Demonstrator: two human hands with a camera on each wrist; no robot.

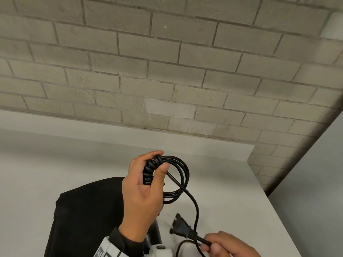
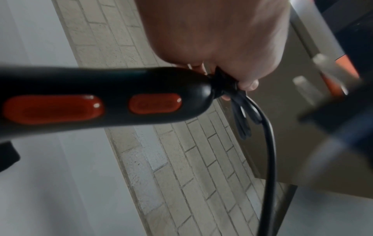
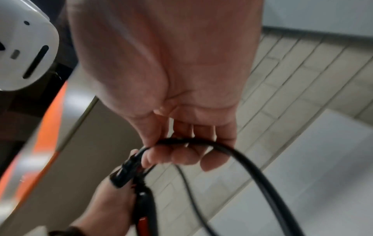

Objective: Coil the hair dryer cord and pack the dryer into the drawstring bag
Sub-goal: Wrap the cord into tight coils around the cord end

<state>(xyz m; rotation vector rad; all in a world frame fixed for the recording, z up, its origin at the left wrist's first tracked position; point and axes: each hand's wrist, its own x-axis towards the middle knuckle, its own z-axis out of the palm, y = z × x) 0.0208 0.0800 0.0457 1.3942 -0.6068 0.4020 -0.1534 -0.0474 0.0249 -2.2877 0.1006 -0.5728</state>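
My left hand (image 1: pixel 148 182) is raised over the table and grips the bundled loops of black cord (image 1: pixel 177 179) together with the ribbed cord end of the hair dryer. The dryer's black handle (image 2: pixel 101 99), with red buttons, runs back under my left wrist; its body is hidden. My right hand (image 1: pixel 209 245), at the bottom right, pinches the cord just behind the two-pin plug (image 1: pixel 181 227). A free stretch of cord curves between the two hands. The black drawstring bag (image 1: pixel 83 216) lies flat on the white table (image 1: pixel 55 164), under and left of my left forearm.
A grey brick wall (image 1: pixel 167 71) rises right behind the table. The table's right edge (image 1: pixel 274 206) drops off close to my right hand. A white wrist-worn device (image 3: pixel 24 47) sits on my left forearm.
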